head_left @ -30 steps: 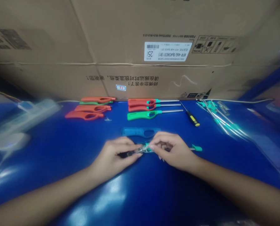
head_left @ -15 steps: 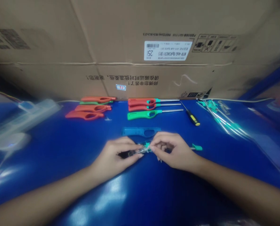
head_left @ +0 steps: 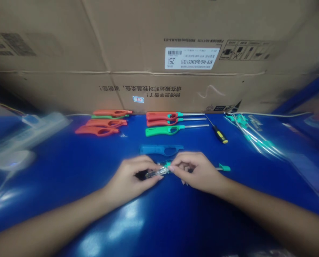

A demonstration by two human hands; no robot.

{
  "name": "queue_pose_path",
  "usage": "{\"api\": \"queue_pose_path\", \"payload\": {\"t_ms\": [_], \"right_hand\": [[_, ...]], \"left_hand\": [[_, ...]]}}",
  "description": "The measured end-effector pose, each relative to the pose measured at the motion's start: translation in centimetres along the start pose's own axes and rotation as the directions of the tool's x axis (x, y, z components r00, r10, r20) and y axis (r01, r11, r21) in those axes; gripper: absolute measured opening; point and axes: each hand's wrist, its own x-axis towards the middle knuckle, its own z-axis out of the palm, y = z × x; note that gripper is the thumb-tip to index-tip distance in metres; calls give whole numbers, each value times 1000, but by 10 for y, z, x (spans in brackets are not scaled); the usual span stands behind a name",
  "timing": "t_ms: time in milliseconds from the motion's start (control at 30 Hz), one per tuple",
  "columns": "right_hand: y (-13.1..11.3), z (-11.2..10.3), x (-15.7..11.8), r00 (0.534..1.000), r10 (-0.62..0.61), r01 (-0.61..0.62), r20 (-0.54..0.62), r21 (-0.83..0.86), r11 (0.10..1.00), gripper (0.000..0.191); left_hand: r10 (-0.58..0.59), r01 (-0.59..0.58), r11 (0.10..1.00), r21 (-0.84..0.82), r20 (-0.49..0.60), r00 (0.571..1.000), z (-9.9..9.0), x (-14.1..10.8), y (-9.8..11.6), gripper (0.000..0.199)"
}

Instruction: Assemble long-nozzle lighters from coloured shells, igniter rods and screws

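Between finger and thumb, my left hand point(head_left: 136, 175) pinches a clear lighter fuel tank point(head_left: 155, 172), which lies slantwise with its free end toward the palm. My right hand point(head_left: 195, 171) has its fingertips closed on the green part point(head_left: 168, 166) at the tank's right end; the exact grip there is hidden. To the right of this hand, a green tip piece point(head_left: 224, 167) on a thin rod sticks out. Just beyond both hands lies a blue lighter casing point(head_left: 160, 149) on the blue table.
Behind lie orange lighter casings point(head_left: 97, 131), a green lighter point(head_left: 162, 131) with red ones, and a black-yellow screwdriver point(head_left: 219, 135). Metal rods with green parts point(head_left: 252, 137) are at right. A power strip point(head_left: 28, 134) is at left, and a cardboard box point(head_left: 138, 43) stands behind.
The fingers of both hands have shifted very slightly on the lighter parts, and more of the clear tank shows. The other things stay where they were.
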Motion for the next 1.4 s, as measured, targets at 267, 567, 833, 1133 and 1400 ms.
{"api": "queue_pose_path", "payload": {"t_ms": [267,567,833,1133,1400], "right_hand": [[-1,0,0,1000,26,-26,1,-2,1000,19],[0,-1,-3,1000,-28,28,4,18,999,19],[0,0,-1,997,-74,73,-8,-78,994,18],[0,-9,-1,982,-185,176,-25,-204,963,19],[4,-19,2,978,-202,173,-51,-342,924,17]], "left_hand": [[2,-2,1000,-1,-9,1000,0,1,2,17],[-36,36,999,-28,4,999,1,0,0,20],[-19,20,1000,-13,50,999,-1,-1,-1,26],[-2,1,998,61,22,1000,-8,3,-2,31],[70,-93,983,156,152,986,-23,7,-4,19]]}}
